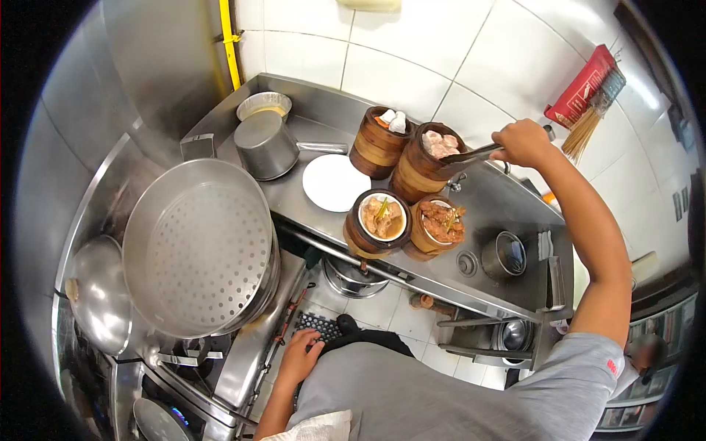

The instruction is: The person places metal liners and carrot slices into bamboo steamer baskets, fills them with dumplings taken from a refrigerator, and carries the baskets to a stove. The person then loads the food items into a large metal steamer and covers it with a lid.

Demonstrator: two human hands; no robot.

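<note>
My right hand [521, 143] is closed around the handle of metal tongs [482, 153]. Their tips reach the rim of a bamboo steamer stack [413, 180] with pale dumplings [439, 142] in the top. Beside it stands another steamer stack [370, 151] with white pieces showing. In front, one steamer [364, 239] carries a bowl of meat in sauce [383, 216], and another [419, 244] holds reddish-brown pieces [443, 223]. Down by my waist, my left hand [300, 354] hangs with loosely bent fingers, holding nothing that I can see.
A white plate [334, 182] and an upturned saucepan [266, 147] sit on the steel counter [294, 206]. A large perforated steamer pot [198, 246] stands on the stove at left. At right are a metal pot [504, 254] and a hanging brush [586, 128]. A blue flame [179, 416] shows lower left.
</note>
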